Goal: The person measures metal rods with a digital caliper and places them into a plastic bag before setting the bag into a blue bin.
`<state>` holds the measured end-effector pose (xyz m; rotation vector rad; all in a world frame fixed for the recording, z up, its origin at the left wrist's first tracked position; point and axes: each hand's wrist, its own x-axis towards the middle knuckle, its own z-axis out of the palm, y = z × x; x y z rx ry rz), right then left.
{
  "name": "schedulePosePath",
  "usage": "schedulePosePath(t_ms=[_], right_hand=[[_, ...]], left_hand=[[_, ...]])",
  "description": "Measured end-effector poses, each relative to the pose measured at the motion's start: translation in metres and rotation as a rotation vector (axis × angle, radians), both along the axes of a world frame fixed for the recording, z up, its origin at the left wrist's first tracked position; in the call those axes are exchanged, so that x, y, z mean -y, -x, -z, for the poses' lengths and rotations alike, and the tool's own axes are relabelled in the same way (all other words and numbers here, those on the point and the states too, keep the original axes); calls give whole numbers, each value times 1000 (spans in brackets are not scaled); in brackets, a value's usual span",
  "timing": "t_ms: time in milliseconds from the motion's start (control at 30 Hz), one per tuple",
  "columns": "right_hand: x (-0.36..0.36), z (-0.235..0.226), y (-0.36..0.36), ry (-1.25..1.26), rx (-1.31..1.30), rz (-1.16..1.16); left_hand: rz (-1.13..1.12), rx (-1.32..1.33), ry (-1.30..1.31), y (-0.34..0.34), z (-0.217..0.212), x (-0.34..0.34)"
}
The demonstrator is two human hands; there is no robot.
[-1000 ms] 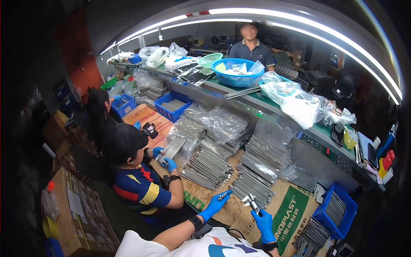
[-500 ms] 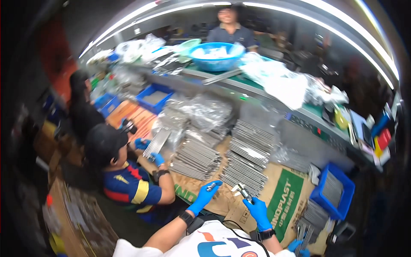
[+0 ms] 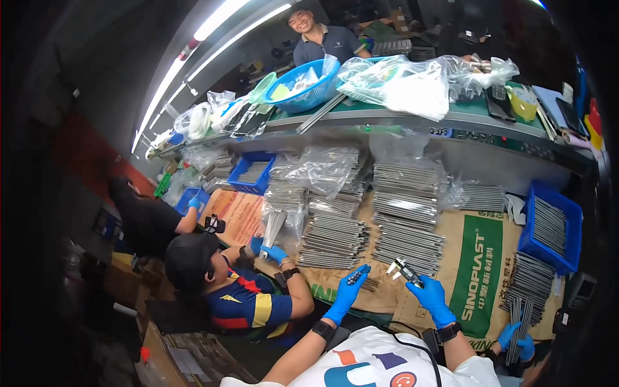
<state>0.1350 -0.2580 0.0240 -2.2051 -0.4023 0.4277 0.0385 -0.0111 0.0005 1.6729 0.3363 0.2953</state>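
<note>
My left hand (image 3: 345, 298), in a blue glove, is closed round a small bundle of thin metal rods (image 3: 356, 277), whose ends point up at me. My right hand (image 3: 433, 302), also gloved, grips a caliper (image 3: 407, 273) with its jaws toward the left hand. The caliper and the bundle are apart. Just beyond my hands lie two stacks of metal rods, one on the left (image 3: 332, 242) and one on the right (image 3: 407, 246), on brown paper sacking (image 3: 445, 258). I cannot make out the caliper's reading.
At my left a co-worker (image 3: 238, 290) holds a fan of rods (image 3: 274, 227); another person's gloved hands (image 3: 525, 347) hold rods at lower right. Blue bins (image 3: 576, 261) stand at the sides. A shelf (image 3: 309, 132) across the back carries a blue basket (image 3: 313, 97) and plastic bags (image 3: 412, 90).
My view has turned, so the table and both hands sit further right in the picture. Both hands keep hold of the rods and the caliper.
</note>
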Motion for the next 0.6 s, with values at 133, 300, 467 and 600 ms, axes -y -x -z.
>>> schedulePosePath(t_ms=[133, 300, 467, 600], right_hand=[[-16, 22, 7, 60, 5, -42], [-28, 22, 11, 14, 0, -58], [-39, -4, 3, -57, 60, -79], [-50, -21, 1, -136, 96, -118]], left_hand=[[-53, -25, 64, 14, -1, 2], [4, -54, -8, 14, -7, 0], [-34, -28, 21, 8, -24, 4], [-41, -39, 128, 4, -21, 3]])
